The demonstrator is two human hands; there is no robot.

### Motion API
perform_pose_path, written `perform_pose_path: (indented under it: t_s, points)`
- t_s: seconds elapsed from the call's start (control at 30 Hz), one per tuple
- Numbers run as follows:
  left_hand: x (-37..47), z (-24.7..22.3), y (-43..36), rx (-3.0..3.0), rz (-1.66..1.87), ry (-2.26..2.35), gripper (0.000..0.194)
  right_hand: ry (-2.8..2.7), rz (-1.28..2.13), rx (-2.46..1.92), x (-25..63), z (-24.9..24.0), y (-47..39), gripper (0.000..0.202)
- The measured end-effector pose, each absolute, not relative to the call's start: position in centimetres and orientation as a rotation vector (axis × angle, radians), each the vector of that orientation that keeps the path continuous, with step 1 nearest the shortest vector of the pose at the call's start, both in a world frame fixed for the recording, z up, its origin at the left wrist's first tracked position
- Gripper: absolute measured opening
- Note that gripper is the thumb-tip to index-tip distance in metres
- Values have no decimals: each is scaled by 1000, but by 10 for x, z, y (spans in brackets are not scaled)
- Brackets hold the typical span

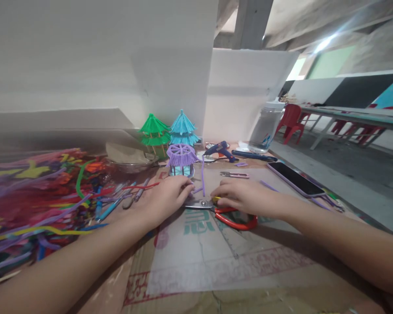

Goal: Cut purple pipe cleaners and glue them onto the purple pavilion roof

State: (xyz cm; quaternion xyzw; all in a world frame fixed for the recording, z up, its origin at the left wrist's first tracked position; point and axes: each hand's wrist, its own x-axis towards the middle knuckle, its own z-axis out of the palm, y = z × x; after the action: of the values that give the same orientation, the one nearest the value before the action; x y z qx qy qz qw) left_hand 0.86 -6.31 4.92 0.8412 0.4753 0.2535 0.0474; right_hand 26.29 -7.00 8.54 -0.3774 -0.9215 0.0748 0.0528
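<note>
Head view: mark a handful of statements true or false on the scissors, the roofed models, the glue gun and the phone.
1. The scissors have red handles. True.
2. The blue model stands right of the green model. True.
3. The green model is nearest the hands. False: the purple model is.
4. The left hand holds the glue gun. False: the glue gun lies beyond the left hand.
5. The phone lies right of the right hand. True.

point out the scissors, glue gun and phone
Scissors (pixel 203 203): head view, on the metal pivot between blades and red handles.
Glue gun (pixel 218 149): head view, on its blue body.
Phone (pixel 294 179): head view, on the middle of its dark screen.
</note>
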Motion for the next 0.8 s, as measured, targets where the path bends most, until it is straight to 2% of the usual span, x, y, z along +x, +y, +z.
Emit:
perform_pose_path:
  t_s: [0.1, 0.27, 0.47, 0.63, 0.8]
  points:
    - [13, 46, -68, 2486, 861, 1386, 30, -2725, 52, -1145, 260, 77, -59, 28]
    - [19, 42, -71, 2441, 881, 1312, 25, -2900, -373, -958, 249, 66, -32, 28]
    - [20, 40, -69, 2378, 920, 1253, 20, -3088, -549, -615, 233, 69, -8, 14]
    - [20, 40, -68, 2081, 1013, 1196, 20, -2835, -531, -714, 238, 61, -19, 22]
    - [23, 41, -68, 1843, 1070, 1136, 24, -2448, -103, -771, 245, 62, -55, 26]
